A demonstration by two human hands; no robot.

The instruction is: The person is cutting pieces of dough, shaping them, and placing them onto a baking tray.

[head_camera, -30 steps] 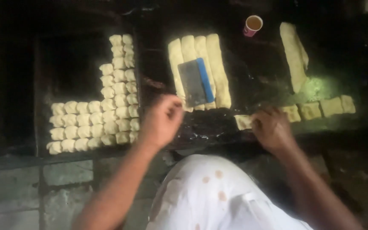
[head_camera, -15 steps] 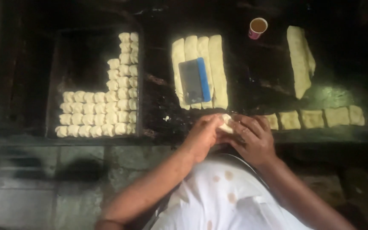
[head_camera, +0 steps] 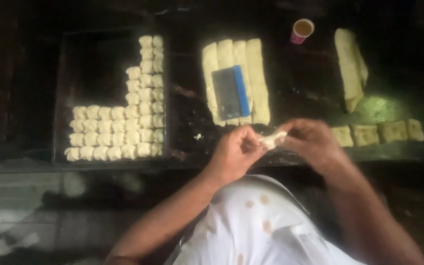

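A small pale dough piece (head_camera: 272, 140) is pinched between my left hand (head_camera: 236, 153) and my right hand (head_camera: 310, 142), just above the near edge of the dark work surface. Both hands grip it from opposite sides. To the right of my right hand lie three cut dough squares (head_camera: 378, 132) in a row. A dark baking tray (head_camera: 99, 54) at the left holds several shaped dough pieces (head_camera: 123, 127) packed in an L-shaped block.
Several long dough strips (head_camera: 236, 64) lie side by side at the centre with a blue-edged scraper (head_camera: 230, 92) on top. A folded dough strip (head_camera: 350, 66) lies at the right. A small pink cup (head_camera: 302, 30) stands at the back. My white garment (head_camera: 256, 225) fills the foreground.
My left hand came away from the tray side and my right hand lifted off the cut squares. Both met at the centre and now hold one dough piece between them.
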